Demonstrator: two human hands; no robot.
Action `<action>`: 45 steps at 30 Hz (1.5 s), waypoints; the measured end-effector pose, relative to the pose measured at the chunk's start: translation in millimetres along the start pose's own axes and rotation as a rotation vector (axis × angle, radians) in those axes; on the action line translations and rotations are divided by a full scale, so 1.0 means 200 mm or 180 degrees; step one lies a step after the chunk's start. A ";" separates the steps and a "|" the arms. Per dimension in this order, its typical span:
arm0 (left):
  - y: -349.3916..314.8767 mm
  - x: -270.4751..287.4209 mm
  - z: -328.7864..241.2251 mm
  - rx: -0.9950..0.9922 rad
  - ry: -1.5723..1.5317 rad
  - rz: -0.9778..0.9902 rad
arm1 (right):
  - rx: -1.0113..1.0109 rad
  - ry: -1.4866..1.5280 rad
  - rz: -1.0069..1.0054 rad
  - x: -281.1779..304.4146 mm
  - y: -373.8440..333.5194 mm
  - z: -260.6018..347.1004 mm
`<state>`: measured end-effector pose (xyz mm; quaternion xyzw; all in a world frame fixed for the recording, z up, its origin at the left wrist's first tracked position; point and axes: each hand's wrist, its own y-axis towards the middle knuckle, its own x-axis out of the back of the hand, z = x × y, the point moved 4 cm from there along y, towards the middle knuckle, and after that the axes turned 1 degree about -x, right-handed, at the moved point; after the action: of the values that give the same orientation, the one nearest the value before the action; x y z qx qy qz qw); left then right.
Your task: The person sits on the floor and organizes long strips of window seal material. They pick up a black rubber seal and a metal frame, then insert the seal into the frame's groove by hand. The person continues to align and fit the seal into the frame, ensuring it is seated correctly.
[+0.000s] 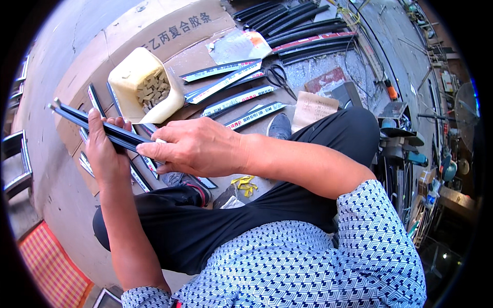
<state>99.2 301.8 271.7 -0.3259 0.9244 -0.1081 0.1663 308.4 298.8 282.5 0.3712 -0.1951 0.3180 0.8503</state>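
Observation:
My left hand (pixel 107 146) is wrapped round a pair of slim black profile bars (pixel 114 134), held slanting up to the left above the floor. Pale ends show at their far tips. At the bars' near end is my right hand (pixel 197 146), its fingers closed in a pinch. A small pale piece (pixel 161 141) shows between those fingers; its kind cannot be made out. Just beyond the hands stands a cut-open yellowish plastic jug (pixel 126 72) with several small grey-tan blocks (pixel 153 91) in it.
Flattened cardboard (pixel 115 38) lies under the jug. Several film-covered profile strips (pixel 239 100) are spread around it, with black-handled scissors (pixel 278 76) beside them. Bundled dark profiles (pixel 303 31) lie at the back. Yellow scraps (pixel 245 185) are between my legs, and tools (pixel 398 138) crowd the right.

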 end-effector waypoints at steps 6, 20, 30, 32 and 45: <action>0.03 -0.01 -0.03 -0.0091 -0.0018 0.0114 | -0.0172 0.0340 -0.0187 0.00 -0.01 0.00; 0.02 -0.04 -0.04 0.0255 -0.1036 0.1269 | -0.1247 0.2151 -0.0550 0.02 -0.15 -0.04; 0.11 -0.10 0.03 0.0539 -0.0931 0.1547 | -0.1034 0.1550 -0.0912 0.04 -0.27 -0.09; 0.13 -0.12 0.05 0.0567 -0.0837 0.1498 | -0.1314 0.1476 -0.0823 0.09 -0.30 -0.11; 0.21 -0.15 0.10 0.0693 -0.0488 0.1304 | -0.2257 0.0618 -0.0539 0.04 -0.59 -0.49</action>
<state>106.0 350.8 247.5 -0.1191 0.9387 -0.1461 0.2886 404.5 313.4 163.4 0.0368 -0.1802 0.1931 0.9638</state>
